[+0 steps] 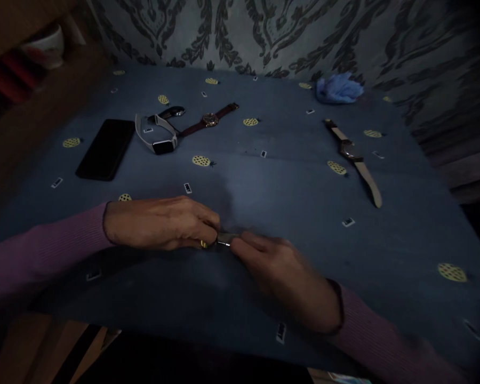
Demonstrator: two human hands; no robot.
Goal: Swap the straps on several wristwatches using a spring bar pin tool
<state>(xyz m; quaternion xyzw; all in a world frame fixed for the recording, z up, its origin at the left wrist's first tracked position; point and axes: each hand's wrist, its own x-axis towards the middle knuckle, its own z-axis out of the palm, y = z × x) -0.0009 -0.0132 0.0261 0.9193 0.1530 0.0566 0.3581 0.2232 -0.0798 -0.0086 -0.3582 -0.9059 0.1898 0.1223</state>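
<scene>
Over the blue cloth (288,186), my left hand (160,223) and right hand (286,269) pinch a metallic object (225,239) at both ends. This likely steadies it.

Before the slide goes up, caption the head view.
Two hands, left and right, hold a small metallic object over a pineapple-print tablecloth.

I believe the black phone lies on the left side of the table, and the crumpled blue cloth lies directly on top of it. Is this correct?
Not quite: the crumpled blue cloth lies at the far right of the table, near the wall, away from the phone. The head view shows this. The black phone is indeed on the left.
</scene>
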